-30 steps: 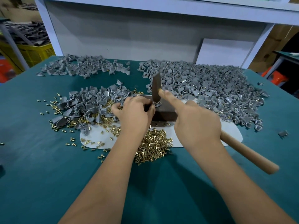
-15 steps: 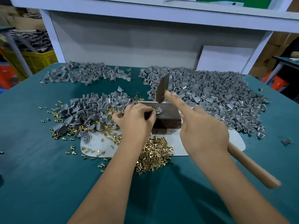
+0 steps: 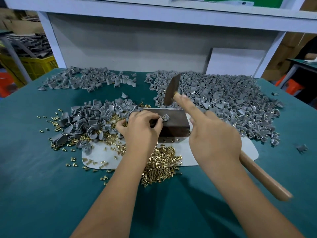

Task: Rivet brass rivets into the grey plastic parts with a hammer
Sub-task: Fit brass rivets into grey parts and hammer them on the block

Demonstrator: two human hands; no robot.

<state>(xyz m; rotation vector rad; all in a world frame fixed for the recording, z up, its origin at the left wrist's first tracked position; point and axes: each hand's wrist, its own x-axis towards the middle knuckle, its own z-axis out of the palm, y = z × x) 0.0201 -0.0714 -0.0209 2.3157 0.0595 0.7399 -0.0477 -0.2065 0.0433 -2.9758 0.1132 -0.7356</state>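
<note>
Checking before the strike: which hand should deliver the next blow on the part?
Right. The right hand grips the hammer, raised above the block; the left hand pinches the grey part there.

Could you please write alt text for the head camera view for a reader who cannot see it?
A right hand raises a hammer above a grey plastic part that the left hand pinches on a dark block, amid piles of grey parts and brass rivets.

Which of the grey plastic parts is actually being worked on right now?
The single grey part on top of the dark block, pinched by the left hand under the raised hammer. All the others lie loose in heaps on the table.
</note>
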